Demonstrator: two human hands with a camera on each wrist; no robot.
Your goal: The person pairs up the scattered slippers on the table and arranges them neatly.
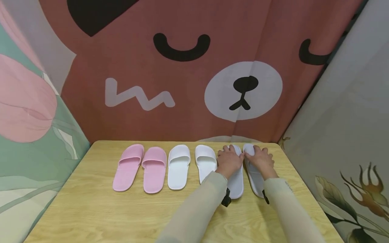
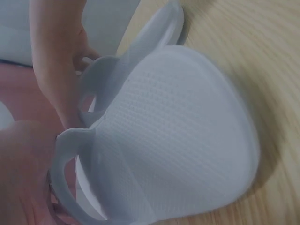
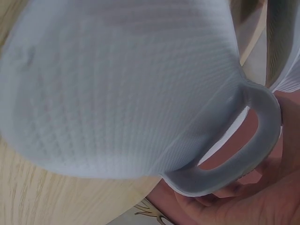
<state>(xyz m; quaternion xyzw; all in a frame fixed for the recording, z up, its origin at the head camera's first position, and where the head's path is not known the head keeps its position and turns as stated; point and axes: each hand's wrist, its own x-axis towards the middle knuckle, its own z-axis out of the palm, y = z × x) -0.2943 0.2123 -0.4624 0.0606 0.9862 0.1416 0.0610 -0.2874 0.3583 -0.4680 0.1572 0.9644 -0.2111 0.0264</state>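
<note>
Two pale grey slippers lie side by side at the right of the table, toes toward the back. My left hand point(image 1: 229, 160) grips the left grey slipper point(image 1: 236, 185) across its strap, which shows close up in the left wrist view as a strap point(image 2: 63, 152) with the hand against it. Over the other grey slipper point(image 1: 256, 179), my right hand point(image 1: 262, 160) holds the strap, fingers point(image 3: 206, 206) curled along its outer side in the right wrist view. The two hands nearly meet at the thumbs. Textured footbeds point(image 2: 183, 126) face up; the straps are mostly hidden from above.
Left of the hands a white pair, a left white slipper point(image 1: 178, 177) and a right white slipper point(image 1: 205, 165), lies in the same row. Farther left are two pink slippers point(image 1: 154, 177). The wooden table point(image 1: 121, 216) meets a bear-print curtain point(image 1: 146, 74) behind and patterned cloth point(image 1: 343, 141) at right.
</note>
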